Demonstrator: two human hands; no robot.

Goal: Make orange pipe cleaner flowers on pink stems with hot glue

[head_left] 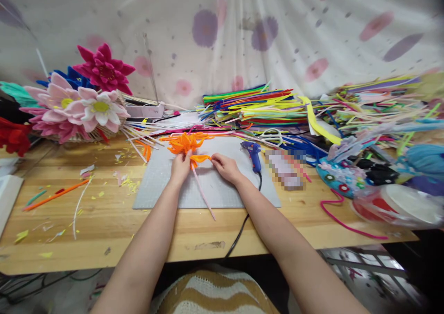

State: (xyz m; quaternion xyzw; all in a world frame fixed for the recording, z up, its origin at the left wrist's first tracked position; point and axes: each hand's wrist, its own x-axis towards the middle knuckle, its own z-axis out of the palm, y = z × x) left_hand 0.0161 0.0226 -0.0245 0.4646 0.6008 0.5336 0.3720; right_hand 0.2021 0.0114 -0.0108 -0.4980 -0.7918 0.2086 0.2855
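An orange pipe-cleaner flower (187, 143) is held above the grey cutting mat (156, 184). My left hand (181, 167) is closed around its base, where a pale pink stem (203, 193) slants down toward me. Between the fingertips of my right hand (225, 167) is pinched the outer tip of an orange petal (200, 158), which stretches across from the flower. A blue glue gun (253, 154) lies on the mat to the right of my right hand, its black cord running off the table's front edge.
Finished flowers (100, 106) fill a basket at the back left. Bundles of coloured pipe cleaners (253, 106) line the back. White-handled scissors (272, 137) lie behind the glue gun. Scraps and an orange pipe cleaner (57, 194) are on the left; a plastic-wrapped tub (405, 203) stands right.
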